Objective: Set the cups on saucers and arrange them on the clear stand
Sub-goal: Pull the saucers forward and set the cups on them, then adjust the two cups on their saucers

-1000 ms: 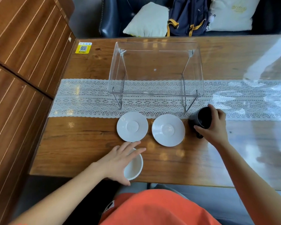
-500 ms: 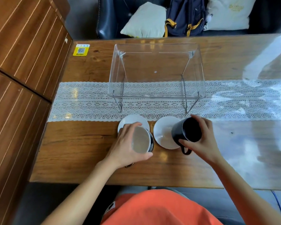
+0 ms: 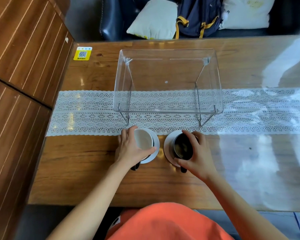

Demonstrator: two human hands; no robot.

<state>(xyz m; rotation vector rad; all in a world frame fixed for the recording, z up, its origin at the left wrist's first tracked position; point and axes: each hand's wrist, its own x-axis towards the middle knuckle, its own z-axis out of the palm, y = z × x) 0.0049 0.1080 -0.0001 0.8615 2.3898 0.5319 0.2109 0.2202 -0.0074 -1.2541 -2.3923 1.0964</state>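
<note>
In the head view, two cups are being set on two saucers side by side at the near edge of the lace runner [image 3: 87, 110]. The left hand [image 3: 128, 149] is closed around the white-lined cup [image 3: 143, 141], which is over the left saucer [image 3: 155, 144]; its dark handle shows toward the person. The right hand [image 3: 197, 153] is closed around the black cup [image 3: 183, 148], which is over the right saucer [image 3: 168, 146]. Whether either cup is fully seated or held a little tilted cannot be told.

The clear stand [image 3: 167, 80] sits just beyond the saucers, its top bare.

The step in hand is judged to be the first one, cups onto saucers, nearly done. Next, each cup would need to be centred and released, then each saucer lifted level by its rim and carried up onto the stand, so that no cup slides.
</note>
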